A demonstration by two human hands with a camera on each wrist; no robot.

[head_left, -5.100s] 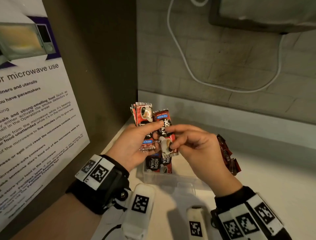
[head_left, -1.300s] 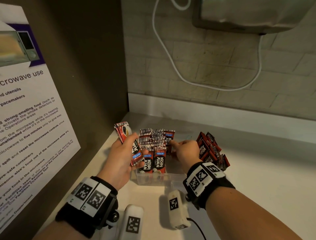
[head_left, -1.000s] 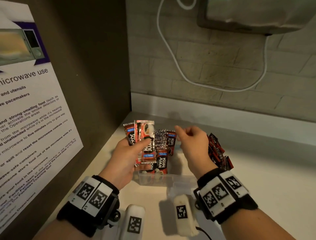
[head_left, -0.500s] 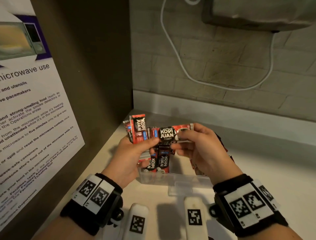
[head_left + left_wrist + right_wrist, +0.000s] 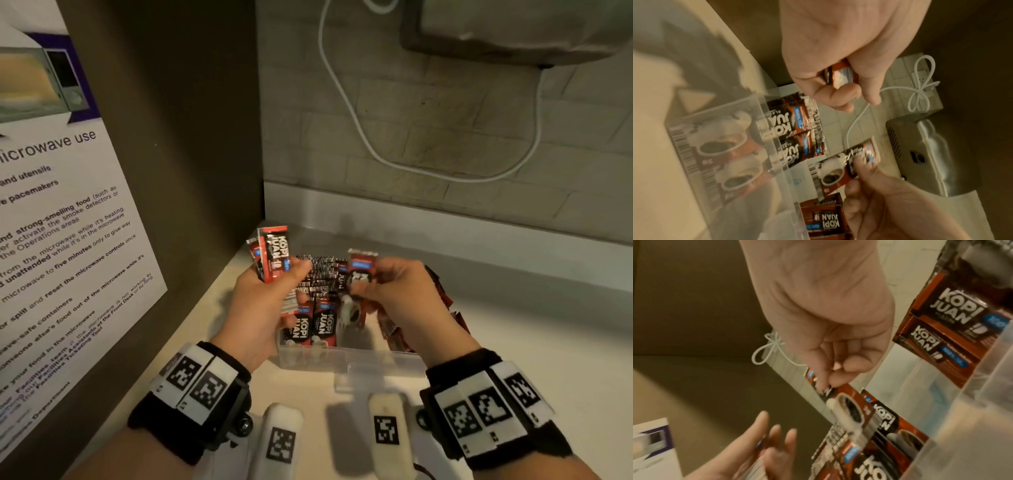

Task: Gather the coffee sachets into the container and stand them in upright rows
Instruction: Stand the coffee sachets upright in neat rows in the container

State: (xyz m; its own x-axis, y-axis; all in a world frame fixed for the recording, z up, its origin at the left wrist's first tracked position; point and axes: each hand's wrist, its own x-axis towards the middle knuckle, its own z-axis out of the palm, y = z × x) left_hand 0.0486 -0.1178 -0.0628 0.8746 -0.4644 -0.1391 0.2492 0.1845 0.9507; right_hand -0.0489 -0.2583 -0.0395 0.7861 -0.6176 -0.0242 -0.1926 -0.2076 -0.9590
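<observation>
A clear plastic container (image 5: 346,358) stands on the counter with red-and-black coffee sachets (image 5: 313,323) upright in rows along its left side. My left hand (image 5: 291,284) grips a small stack of sachets (image 5: 272,253) above the container's left edge. My right hand (image 5: 364,289) pinches a single sachet (image 5: 359,274), held upright over the container's middle. In the left wrist view the same single sachet (image 5: 842,168) hangs beside the standing rows (image 5: 793,126). In the right wrist view it (image 5: 847,404) is pinched at its top. Loose sachets (image 5: 442,291) lie right of the container, partly hidden by my right hand.
A wall with a microwave-use poster (image 5: 68,212) closes the left side. The tiled back wall carries a looping white cable (image 5: 356,130) and a grey appliance (image 5: 513,31) at the top right. The pale counter (image 5: 531,342) extends to the right.
Half a second ago my right hand held the single sachet sideways at the left hand's stack. It has since turned upright and moved down and right over the container. The left hand keeps its stack.
</observation>
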